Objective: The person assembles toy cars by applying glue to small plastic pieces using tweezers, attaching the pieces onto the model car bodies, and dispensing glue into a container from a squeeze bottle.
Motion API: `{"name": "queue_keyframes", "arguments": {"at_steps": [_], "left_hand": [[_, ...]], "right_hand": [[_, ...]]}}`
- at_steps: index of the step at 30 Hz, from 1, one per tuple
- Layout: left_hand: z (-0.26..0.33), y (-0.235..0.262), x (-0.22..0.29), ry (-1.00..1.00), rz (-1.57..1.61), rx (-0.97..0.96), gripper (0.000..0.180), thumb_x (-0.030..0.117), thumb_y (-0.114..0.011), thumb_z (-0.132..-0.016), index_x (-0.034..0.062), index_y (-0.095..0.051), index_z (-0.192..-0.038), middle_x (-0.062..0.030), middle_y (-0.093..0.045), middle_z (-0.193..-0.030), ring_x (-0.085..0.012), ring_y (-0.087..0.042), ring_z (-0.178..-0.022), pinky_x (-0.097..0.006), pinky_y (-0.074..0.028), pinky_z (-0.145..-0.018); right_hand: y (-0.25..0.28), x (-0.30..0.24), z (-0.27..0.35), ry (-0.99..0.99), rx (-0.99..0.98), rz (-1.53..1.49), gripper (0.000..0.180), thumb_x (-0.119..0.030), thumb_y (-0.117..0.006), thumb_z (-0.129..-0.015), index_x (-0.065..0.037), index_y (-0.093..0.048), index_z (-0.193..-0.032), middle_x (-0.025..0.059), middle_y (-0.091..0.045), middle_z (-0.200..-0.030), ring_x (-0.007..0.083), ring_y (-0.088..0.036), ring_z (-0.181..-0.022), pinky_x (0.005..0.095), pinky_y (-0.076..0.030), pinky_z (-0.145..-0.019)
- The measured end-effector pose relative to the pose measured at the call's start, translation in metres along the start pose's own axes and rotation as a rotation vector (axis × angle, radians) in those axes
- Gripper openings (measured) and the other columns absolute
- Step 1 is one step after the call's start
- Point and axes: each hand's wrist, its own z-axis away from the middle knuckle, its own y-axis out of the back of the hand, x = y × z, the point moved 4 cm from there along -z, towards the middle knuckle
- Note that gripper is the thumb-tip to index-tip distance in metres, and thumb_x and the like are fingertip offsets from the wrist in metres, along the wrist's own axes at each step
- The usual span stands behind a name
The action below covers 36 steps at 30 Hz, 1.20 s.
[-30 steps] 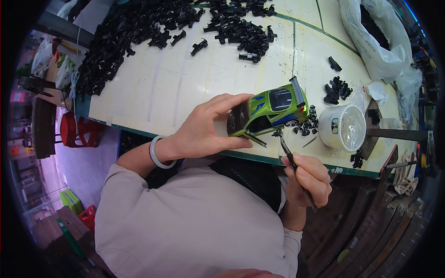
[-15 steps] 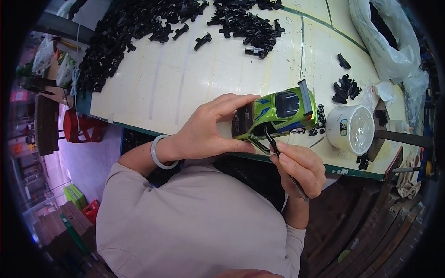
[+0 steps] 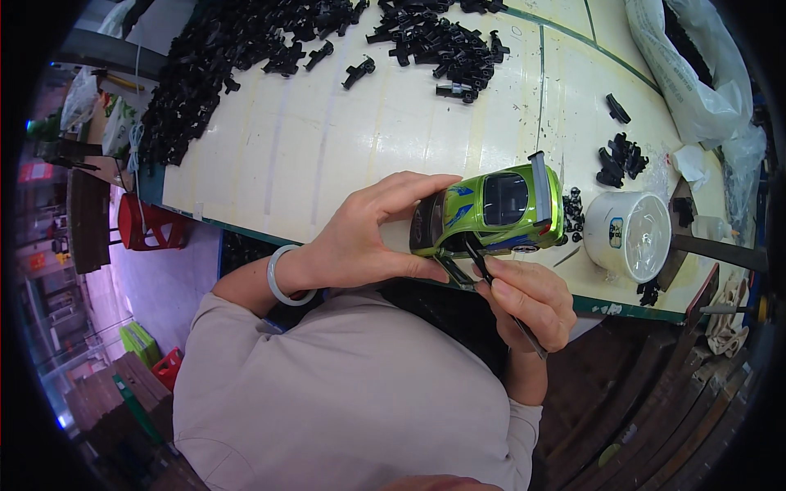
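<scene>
A green toy car (image 3: 463, 214) with blue markings and a grey rear spoiler (image 3: 540, 186) is gripped at its dark front end by my left hand (image 3: 372, 229), thumb on the near side and fingers on the far side. Its near-side door (image 3: 455, 269) hangs open. My right hand (image 3: 536, 304) pinches a pair of dark tweezers (image 3: 524, 326), their tips reaching into the door opening. Whether the tips hold anything is too small to tell. Small black parts (image 3: 573, 214) lie just behind the car's tail.
Heaps of black plastic parts (image 3: 205, 74) cover the far left of the white table, with another pile (image 3: 446, 49) at the far middle. On the right are a white tub (image 3: 629, 237), a few black pieces (image 3: 622, 159) and a plastic bag (image 3: 696, 90). A red stool (image 3: 147, 222) stands left.
The car has tilted slightly, its open door now swung lower and wider toward me. The tweezers' tips have shifted a little at the door opening. Both grips are the same.
</scene>
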Motion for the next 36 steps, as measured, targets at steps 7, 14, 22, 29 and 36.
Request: {"name": "queue_keyframes", "arguments": {"at_steps": [7,14,22,29,36], "left_hand": [[-0.0004,0.0009,0.0009,0.040,0.008,-0.046,0.079,0.008,-0.081,-0.061,-0.0013,-0.041,-0.129,-0.0114,-0.047,-0.122,-0.0207,-0.047,-0.115,-0.035,-0.041,-0.099],[-0.0008,0.0007,0.0007,0.040,-0.036,-0.056,0.079,0.007,-0.081,-0.060,0.0005,-0.042,-0.129,-0.0116,-0.047,-0.124,-0.0211,-0.047,-0.115,-0.035,-0.041,-0.099],[0.0001,0.0006,0.0003,0.051,-0.054,-0.056,0.079,0.007,-0.081,-0.059,0.0009,-0.042,-0.128,-0.0115,-0.047,-0.124,-0.0216,-0.047,-0.116,-0.036,-0.041,-0.100],[0.0004,0.0008,0.0004,0.045,-0.056,-0.055,0.079,0.007,-0.081,-0.059,0.0007,-0.042,-0.128,-0.0116,-0.047,-0.124,-0.0215,-0.047,-0.116,-0.036,-0.041,-0.100],[0.0006,0.0012,-0.0029,0.010,-0.015,0.013,0.077,0.013,-0.083,-0.057,0.0023,-0.048,-0.125,-0.0117,-0.054,-0.116,-0.0207,-0.053,-0.105,-0.031,-0.043,-0.090]], "right_hand": [[-0.0001,0.0002,0.0005,-0.023,-0.013,-0.024,0.027,0.005,-0.071,-0.067,-0.001,-0.058,-0.090,0.0188,-0.065,-0.083,0.0266,-0.067,-0.070,0.0311,-0.055,-0.058],[0.0008,0.0012,0.0012,-0.019,-0.014,-0.026,0.028,0.004,-0.073,-0.066,-0.002,-0.058,-0.089,0.0180,-0.065,-0.083,0.0260,-0.067,-0.070,0.0304,-0.055,-0.059],[-0.0003,-0.0003,-0.0005,-0.029,-0.010,-0.032,0.027,0.003,-0.072,-0.067,-0.002,-0.058,-0.089,0.0175,-0.065,-0.082,0.0257,-0.067,-0.070,0.0308,-0.055,-0.060],[0.0003,-0.0004,-0.0009,-0.032,-0.031,-0.029,0.027,0.004,-0.072,-0.067,-0.002,-0.058,-0.089,0.0178,-0.065,-0.083,0.0257,-0.067,-0.070,0.0311,-0.055,-0.061],[0.0007,0.0004,-0.0009,-0.034,-0.020,-0.035,0.025,0.003,-0.072,-0.067,-0.002,-0.058,-0.087,0.0176,-0.065,-0.083,0.0256,-0.067,-0.070,0.0312,-0.055,-0.060]]}}
